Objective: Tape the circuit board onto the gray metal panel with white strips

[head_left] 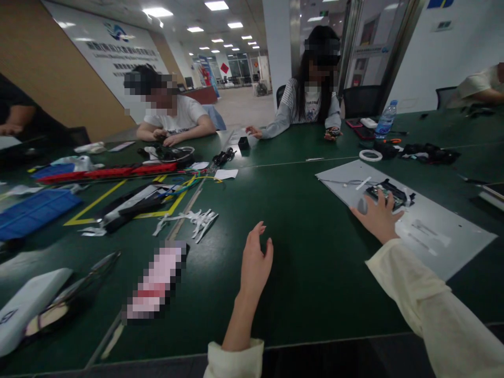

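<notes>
My right hand reaches over a light grey sheet with its fingers spread. Its fingertips are at the near edge of a small black device with a bare circuit board; I cannot tell whether they touch it. By the thumb is a small rounded grey object, partly hidden. A thin cable runs left from the device across the sheet. My left hand is held over the green table, thumb apart from the fingers, with nothing in it.
Left of my left hand are a blurred-out phone-like slab and white strips. Further left is a blue bin. A white tape roll and water bottle stand beyond the sheet. Two people sit opposite.
</notes>
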Motion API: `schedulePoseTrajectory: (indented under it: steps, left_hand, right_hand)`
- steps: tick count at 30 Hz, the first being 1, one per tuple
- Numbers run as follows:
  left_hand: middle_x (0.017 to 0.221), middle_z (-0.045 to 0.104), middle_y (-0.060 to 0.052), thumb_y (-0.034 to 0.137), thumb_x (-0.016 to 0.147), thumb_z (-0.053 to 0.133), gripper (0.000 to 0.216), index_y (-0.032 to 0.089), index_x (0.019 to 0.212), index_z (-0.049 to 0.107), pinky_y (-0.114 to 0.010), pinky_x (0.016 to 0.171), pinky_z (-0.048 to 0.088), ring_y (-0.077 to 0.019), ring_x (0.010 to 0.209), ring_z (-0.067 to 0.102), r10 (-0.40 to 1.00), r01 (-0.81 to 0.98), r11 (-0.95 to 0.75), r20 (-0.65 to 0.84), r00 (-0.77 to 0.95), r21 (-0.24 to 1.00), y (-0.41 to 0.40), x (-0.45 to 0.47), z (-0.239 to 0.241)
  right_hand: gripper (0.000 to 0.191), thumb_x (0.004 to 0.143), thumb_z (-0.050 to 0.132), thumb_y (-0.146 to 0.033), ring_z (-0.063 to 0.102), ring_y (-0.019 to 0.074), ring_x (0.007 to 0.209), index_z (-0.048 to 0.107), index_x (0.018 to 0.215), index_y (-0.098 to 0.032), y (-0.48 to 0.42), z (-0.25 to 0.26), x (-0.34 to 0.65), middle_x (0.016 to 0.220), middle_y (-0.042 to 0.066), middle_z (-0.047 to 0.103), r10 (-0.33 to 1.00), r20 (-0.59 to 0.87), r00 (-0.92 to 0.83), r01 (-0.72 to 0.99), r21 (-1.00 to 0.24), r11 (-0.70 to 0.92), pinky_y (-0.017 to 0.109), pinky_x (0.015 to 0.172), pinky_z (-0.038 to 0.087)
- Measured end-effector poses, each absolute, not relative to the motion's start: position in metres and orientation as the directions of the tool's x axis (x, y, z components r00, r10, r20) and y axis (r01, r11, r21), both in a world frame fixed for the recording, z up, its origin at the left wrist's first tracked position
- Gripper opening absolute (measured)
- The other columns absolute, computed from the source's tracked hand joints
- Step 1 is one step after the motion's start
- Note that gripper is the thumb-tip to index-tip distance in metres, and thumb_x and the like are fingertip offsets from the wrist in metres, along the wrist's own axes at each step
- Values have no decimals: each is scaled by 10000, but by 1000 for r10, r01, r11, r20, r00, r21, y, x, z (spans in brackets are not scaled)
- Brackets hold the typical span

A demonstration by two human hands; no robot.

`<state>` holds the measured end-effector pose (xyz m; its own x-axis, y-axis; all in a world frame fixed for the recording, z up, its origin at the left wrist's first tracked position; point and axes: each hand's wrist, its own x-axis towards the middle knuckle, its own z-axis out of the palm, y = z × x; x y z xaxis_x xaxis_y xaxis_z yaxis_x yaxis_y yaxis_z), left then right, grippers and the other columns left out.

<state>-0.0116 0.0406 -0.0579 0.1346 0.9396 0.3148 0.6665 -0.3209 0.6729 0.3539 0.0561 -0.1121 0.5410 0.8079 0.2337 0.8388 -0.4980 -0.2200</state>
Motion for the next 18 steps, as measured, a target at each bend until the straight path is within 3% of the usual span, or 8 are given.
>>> schedulePoseTrajectory:
  steps: [3, 9, 18]
  left_hand:
    - [1278, 524, -100, 241, 906, 483, 479, 241, 1367, 353, -365, 763, 544, -246, 1120, 567, 947, 674, -310, 277, 161, 670, 38, -11, -57]
    - [1292, 512, -86, 232, 909, 482, 476, 254, 1367, 354, -433, 961, 470, -221, 1150, 552, 935, 668, -347, 294, 196, 659, 38, -11, -59]
    - [1287, 513, -93, 231, 907, 480, 485, 254, 1374, 350, -435, 935, 487, -230, 1137, 560, 943, 678, -329, 269, 197, 658, 37, -11, -58]
  right_hand:
    - [687, 815, 282, -683, -15, 408, 1388, 454, 1326, -257, 59, -116, 365, 1533, 131, 116, 785, 235, 573, 818, -228, -529, 759, 926, 143]
    - [733, 790, 276, -727, 10, 419, 1382, 446, 1333, -265, 61, -120, 383, 1531, 134, 117, 750, 244, 615, 787, -247, -565, 762, 905, 176]
    - [691, 794, 367, -657, 17, 443, 1368, 415, 1353, -254, 62, -123, 393, 1526, 153, 105, 709, 237, 664, 745, -292, -600, 775, 894, 167]
